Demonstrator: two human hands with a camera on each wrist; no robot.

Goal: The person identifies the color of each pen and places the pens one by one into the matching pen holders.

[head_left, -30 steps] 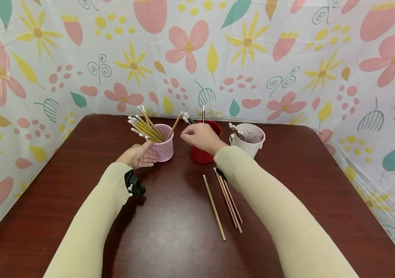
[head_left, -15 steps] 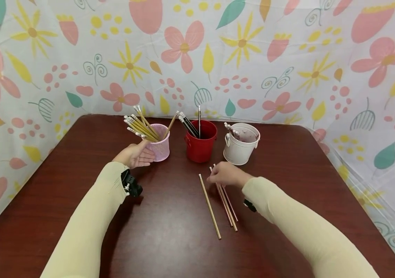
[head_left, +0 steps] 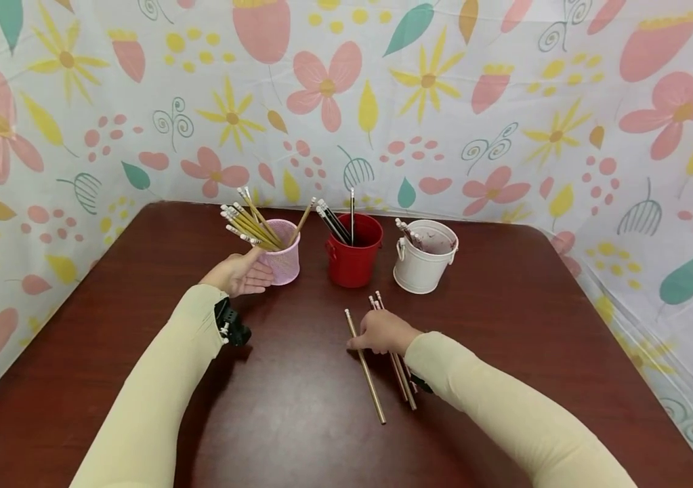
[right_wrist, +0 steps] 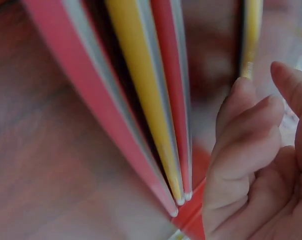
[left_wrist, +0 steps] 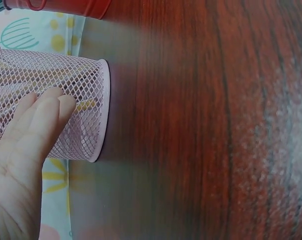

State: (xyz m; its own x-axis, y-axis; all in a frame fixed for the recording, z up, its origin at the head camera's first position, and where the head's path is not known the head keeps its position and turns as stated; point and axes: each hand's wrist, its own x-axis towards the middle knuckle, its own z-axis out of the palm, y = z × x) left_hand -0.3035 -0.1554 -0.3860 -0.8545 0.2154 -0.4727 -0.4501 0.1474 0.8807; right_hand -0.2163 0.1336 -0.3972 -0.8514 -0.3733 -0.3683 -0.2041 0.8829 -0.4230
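My left hand [head_left: 239, 271] rests with its fingers extended against the side of a pink mesh pencil cup [head_left: 285, 263]. In the left wrist view the straight fingertips lie along the mesh cup [left_wrist: 86, 135]. Several yellow pencils [head_left: 261, 227] lean in that cup. On the table, my right hand [head_left: 383, 332] is at a gold pencil [head_left: 370, 383], thumb to its left and fingers to its right. A gap shows between thumb and fingertips in the right wrist view, the yellow-looking pencil [right_wrist: 252, 35] just beyond them. Beneath the hand lie 3 more pencils [head_left: 404, 386], partly hidden.
A red bucket [head_left: 352, 266] with several black pencils stands at the back middle. To its right is a white bucket [head_left: 419, 271] holding a few pencils. Behind the dark wooden table [head_left: 535, 305] hangs a flower-patterned cloth [head_left: 505, 88].
My right hand has come down from the red bucket to the loose pencils, then shifted left to the gold one. The left hand has stayed at the pink cup.
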